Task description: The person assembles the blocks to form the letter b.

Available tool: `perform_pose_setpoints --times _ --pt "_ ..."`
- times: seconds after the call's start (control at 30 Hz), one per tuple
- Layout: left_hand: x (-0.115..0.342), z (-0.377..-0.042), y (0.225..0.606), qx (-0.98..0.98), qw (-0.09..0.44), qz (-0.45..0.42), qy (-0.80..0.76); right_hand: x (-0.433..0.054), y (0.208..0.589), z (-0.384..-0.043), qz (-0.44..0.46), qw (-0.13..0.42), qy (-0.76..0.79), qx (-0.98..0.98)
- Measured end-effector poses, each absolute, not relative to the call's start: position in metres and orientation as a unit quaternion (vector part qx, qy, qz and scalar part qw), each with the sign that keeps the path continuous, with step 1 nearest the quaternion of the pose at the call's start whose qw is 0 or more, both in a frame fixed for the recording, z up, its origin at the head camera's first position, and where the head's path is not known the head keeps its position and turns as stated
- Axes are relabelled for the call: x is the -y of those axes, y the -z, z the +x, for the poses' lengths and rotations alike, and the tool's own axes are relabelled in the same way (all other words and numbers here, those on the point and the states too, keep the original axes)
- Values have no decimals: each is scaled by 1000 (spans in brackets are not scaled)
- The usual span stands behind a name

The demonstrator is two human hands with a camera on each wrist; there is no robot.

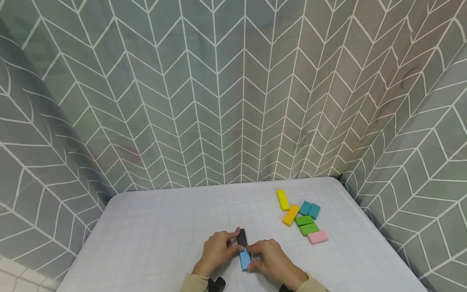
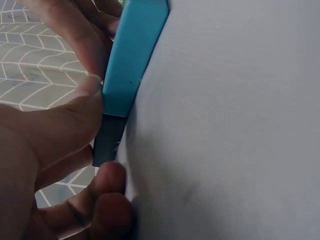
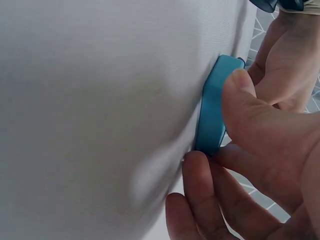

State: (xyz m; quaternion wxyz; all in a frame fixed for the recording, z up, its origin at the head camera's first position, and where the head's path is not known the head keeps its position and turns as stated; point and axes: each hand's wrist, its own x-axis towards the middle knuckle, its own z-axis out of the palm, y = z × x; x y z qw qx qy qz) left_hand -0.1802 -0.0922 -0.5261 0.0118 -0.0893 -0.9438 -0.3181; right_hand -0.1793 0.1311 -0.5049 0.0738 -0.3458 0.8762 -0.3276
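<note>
A black block [image 1: 242,238] and a light blue block [image 1: 245,260] lie end to end on the white table, in a line running away from me. My left hand [image 1: 217,251] grips the black block, its index finger at the far end and its thumb beside the joint. From the other side, my right hand [image 1: 273,260] pinches the blue block, thumb on its near right side and index finger near the joint. In the left wrist view the blue block [image 2: 132,65] meets the black block [image 2: 109,137], whose far part is near curled fingertips [image 2: 111,177].
To the right on the table [image 1: 153,235] lie a yellow block [image 1: 282,200], an orange block [image 1: 291,215], two teal blocks [image 1: 309,209], two green blocks [image 1: 307,225] and a pink block [image 1: 318,237]. A patterned grey curtain [image 1: 233,101] hangs behind and along both sides.
</note>
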Motion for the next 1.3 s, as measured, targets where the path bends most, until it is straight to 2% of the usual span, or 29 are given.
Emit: perform_pose_setpoints --times 0.2,0.47,0.7,0.83,1.03,1.3 --pt "89 -175 522 946 12 -99 307 -131 505 -180 -349 65 311 -882" --pt "83 -160 525 954 34 -111 278 -127 498 -171 -289 96 311 -900" --pt "78 -150 517 971 -7 -141 194 -129 502 -172 -305 75 291 -904" --pt "76 -149 516 973 3 -142 184 -132 501 -176 -322 66 287 -900" --pt "73 -148 517 974 -2 -123 189 -149 492 -196 -341 63 281 -895" --pt "77 -143 517 965 8 -144 220 -205 474 -245 -223 3 296 -929"
